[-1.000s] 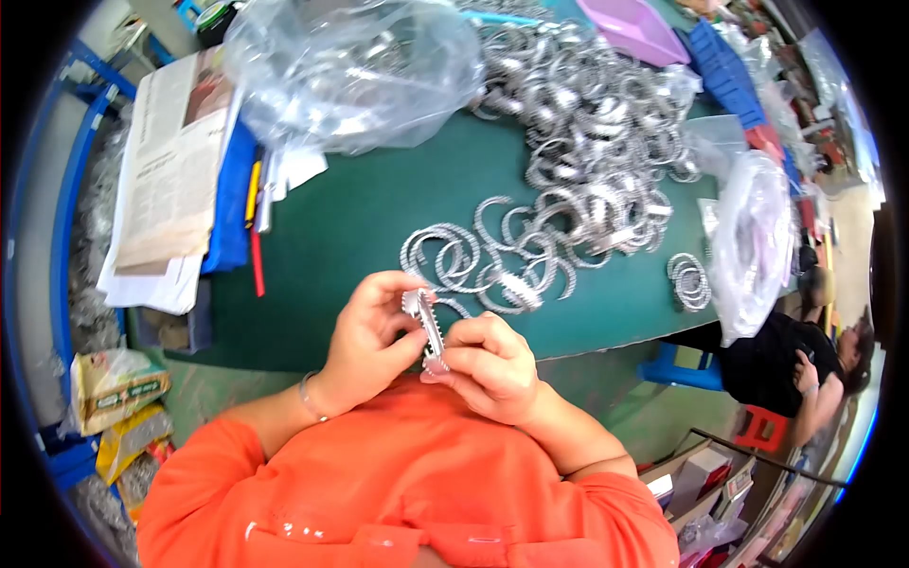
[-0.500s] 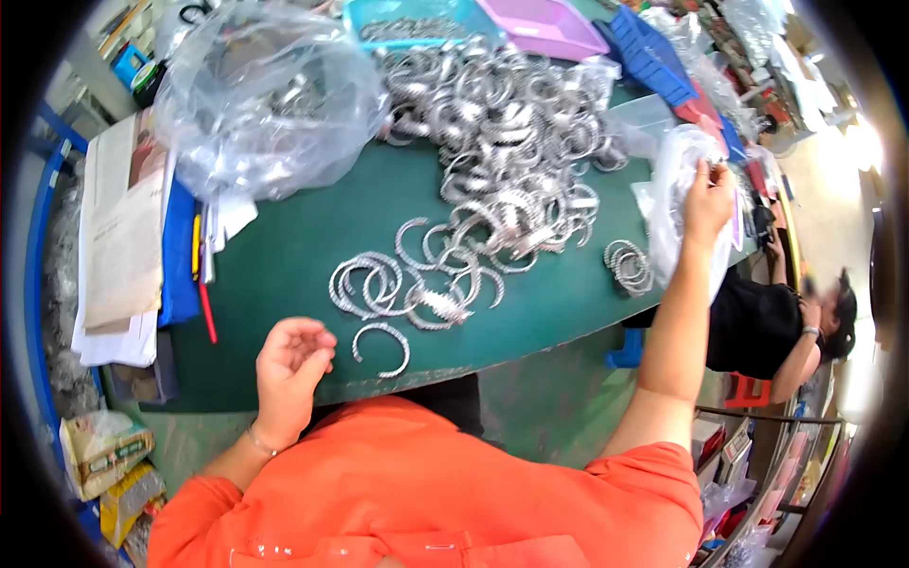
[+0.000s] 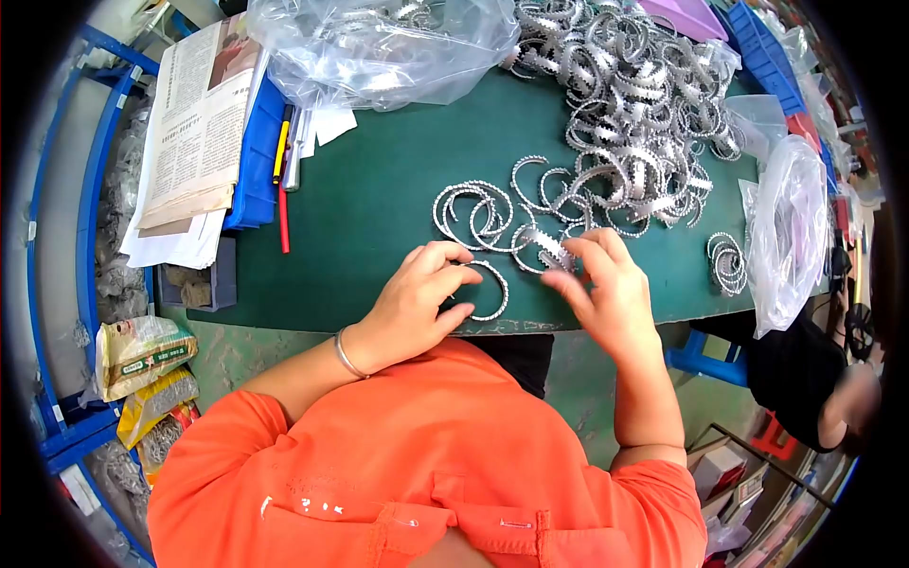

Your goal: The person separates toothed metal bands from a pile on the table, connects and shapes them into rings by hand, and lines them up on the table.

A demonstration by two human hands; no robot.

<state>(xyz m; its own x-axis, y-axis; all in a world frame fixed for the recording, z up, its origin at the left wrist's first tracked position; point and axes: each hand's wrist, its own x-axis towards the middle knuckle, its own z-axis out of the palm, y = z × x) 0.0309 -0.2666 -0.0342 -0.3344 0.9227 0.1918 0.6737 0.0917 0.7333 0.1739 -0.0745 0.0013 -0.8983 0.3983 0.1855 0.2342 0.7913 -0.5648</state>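
Silver open bangles with ridged edges lie on the green table. My left hand [image 3: 417, 295] is at the table's near edge, its fingers over the left side of a single bangle [image 3: 504, 292]. A gap shows between its thumb and fingers. Just to the right, my right hand [image 3: 611, 289] reaches over a small group of bangles, its thumb and forefinger apart beside a toothed wide bangle [image 3: 549, 248]. Whether its fingertips touch that bangle is hard to tell. Several loose bangles [image 3: 473, 213] lie just beyond my hands.
A large heap of bangles [image 3: 634, 114] covers the back right. Clear plastic bags [image 3: 379, 57] [image 3: 791, 232] stand at the back and right edge. A small stack of bangles [image 3: 726, 263] sits near the right bag. Newspapers [image 3: 194, 123], a blue bin [image 3: 254, 170] and pens [image 3: 283, 218] are left. Another person [image 3: 800, 379] is at right.
My right hand has left the plastic bag at the right and come back to the bangles in front of me. My left hand has moved onto the single bangle. The view has shifted left.
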